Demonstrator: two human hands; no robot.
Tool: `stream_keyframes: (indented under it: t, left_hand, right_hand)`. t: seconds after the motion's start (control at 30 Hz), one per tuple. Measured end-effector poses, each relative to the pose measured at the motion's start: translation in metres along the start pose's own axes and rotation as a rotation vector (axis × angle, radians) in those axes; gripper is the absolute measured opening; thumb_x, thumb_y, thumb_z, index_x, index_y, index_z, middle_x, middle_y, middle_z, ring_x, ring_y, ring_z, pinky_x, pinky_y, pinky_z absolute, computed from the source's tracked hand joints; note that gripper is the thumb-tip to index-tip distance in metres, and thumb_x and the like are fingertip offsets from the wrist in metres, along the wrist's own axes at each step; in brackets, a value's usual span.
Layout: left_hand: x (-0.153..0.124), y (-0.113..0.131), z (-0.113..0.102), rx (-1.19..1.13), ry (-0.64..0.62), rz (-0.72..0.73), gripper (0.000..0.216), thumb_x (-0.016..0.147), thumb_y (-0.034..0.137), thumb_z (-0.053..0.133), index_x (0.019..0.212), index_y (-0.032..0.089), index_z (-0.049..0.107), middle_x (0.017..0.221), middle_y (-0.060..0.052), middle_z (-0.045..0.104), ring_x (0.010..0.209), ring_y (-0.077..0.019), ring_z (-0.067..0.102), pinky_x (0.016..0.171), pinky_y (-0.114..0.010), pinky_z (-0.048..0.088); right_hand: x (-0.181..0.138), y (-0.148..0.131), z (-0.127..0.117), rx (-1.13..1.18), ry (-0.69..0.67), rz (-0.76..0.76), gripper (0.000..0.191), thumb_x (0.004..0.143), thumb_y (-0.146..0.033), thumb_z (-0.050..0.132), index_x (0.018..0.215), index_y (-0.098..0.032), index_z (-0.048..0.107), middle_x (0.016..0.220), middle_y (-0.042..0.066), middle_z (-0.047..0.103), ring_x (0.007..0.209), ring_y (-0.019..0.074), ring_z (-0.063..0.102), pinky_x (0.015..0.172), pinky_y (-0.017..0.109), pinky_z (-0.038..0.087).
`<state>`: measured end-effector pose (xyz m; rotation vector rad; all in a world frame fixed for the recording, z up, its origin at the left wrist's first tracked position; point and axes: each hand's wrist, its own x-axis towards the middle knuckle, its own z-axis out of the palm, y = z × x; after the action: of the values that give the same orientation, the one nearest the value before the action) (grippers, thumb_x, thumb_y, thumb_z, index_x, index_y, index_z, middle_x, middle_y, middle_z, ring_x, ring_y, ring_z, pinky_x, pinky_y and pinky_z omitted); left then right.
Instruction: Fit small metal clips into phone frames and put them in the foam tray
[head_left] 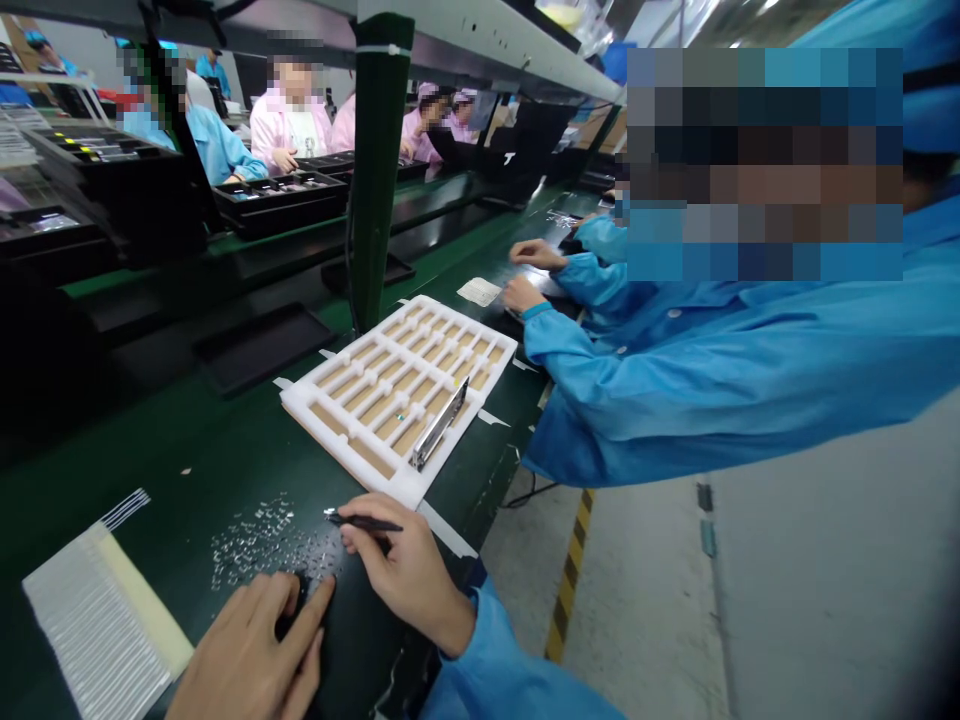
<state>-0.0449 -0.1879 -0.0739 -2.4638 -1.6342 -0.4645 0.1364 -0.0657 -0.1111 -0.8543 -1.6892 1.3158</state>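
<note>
In my right hand point(409, 570) is a pair of black tweezers point(371, 523), gripped near the table's front edge. A tiny bright piece point(330, 514) shows at the tips. Small clear and shiny pieces point(259, 540) lie scattered on the dark green bench point(150, 440) to the left of the tips. My left hand point(251, 645) rests palm down beside them, index finger stretched out to the edge of the pieces and nothing visibly held. Beyond my hands, a white slotted foam tray point(352, 445) carries one narrow metal-edged part point(441, 425) standing on its side in a right-hand slot.
A stack of white strips on pale sheets point(105, 620) lies at the left. A green post point(375, 170) rises behind the foam tray. A co-worker's blue sleeve point(675, 350) reaches in from the right. Black trays point(262, 345) stand beyond, with several people across the line.
</note>
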Motion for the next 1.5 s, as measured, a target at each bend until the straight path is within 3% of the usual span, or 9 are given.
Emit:
stream_keyframes:
  t: [0.2, 0.53, 0.97, 1.5]
  left_hand:
    - [-0.001, 0.001, -0.003, 0.019, 0.005, 0.008, 0.035, 0.11, 0.023, 0.041, 0.134, 0.016, 0.066, 0.091, -0.006, 0.067, 0.073, -0.0168, 0.069, 0.062, -0.026, 0.054]
    - [0.002, 0.001, -0.003, 0.017, 0.026, 0.004, 0.035, 0.111, 0.025, 0.041, 0.133, 0.016, 0.067, 0.091, -0.005, 0.066, 0.072, -0.0159, 0.069, 0.061, -0.026, 0.053]
    - [0.002, 0.003, -0.004, 0.029, 0.011, 0.0, 0.036, 0.111, 0.025, 0.039, 0.133, 0.015, 0.066, 0.09, -0.006, 0.066, 0.072, -0.0166, 0.071, 0.061, -0.026, 0.055]
    - [0.003, 0.001, -0.003, 0.04, 0.004, 0.018, 0.034, 0.11, 0.023, 0.04, 0.13, 0.014, 0.066, 0.089, -0.006, 0.066, 0.07, -0.0176, 0.071, 0.059, -0.028, 0.054]
  right_hand:
    - [0.0, -0.003, -0.003, -0.026, -0.036, -0.022, 0.018, 0.099, -0.017, 0.066, 0.109, -0.022, 0.081, 0.109, 0.009, 0.079, 0.093, 0.023, 0.077, 0.082, 0.034, 0.066]
    - [0.003, -0.004, -0.003, -0.007, -0.034, -0.048, 0.018, 0.098, -0.017, 0.065, 0.105, -0.018, 0.081, 0.099, 0.008, 0.077, 0.072, 0.0172, 0.073, 0.073, 0.031, 0.064]
    - [-0.014, -0.001, -0.014, 0.053, 0.039, 0.085, 0.013, 0.097, -0.025, 0.071, 0.102, -0.018, 0.08, 0.095, 0.008, 0.078, 0.068, 0.0177, 0.078, 0.066, 0.028, 0.067]
    - [-0.02, 0.003, -0.017, -0.01, 0.014, 0.013, 0.013, 0.098, -0.019, 0.068, 0.105, -0.02, 0.08, 0.096, 0.007, 0.077, 0.072, 0.0184, 0.077, 0.069, 0.03, 0.067]
